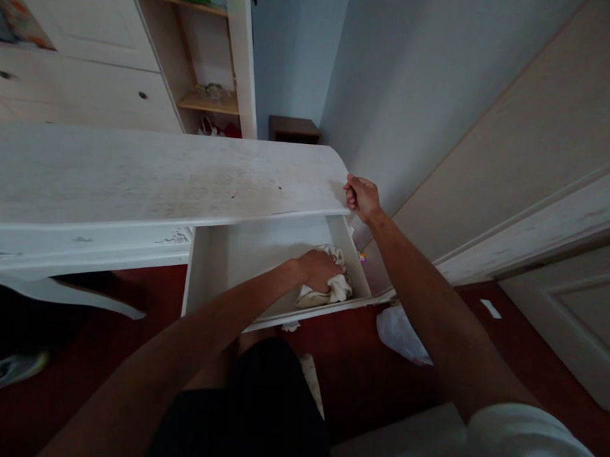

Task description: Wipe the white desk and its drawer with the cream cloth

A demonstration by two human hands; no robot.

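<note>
My left hand reaches down into a pulled-out white drawer, its fingers closed on a crumpled cream cloth. The cloth is bunched in the drawer's front right corner, and part of it is hidden under the hand. At the right end of the white tabletop, my right hand is held with curled fingers by the corner. I see nothing in that hand; whether it presses on the edge is hard to tell. Dark smudges mark the tabletop above the drawer.
A white cabinet with an opened door stands beyond the table. A small brown box-like unit sits by the blue wall. On the dark red floor lie a whitish plastic bag and a shoe. A curved table leg stands left.
</note>
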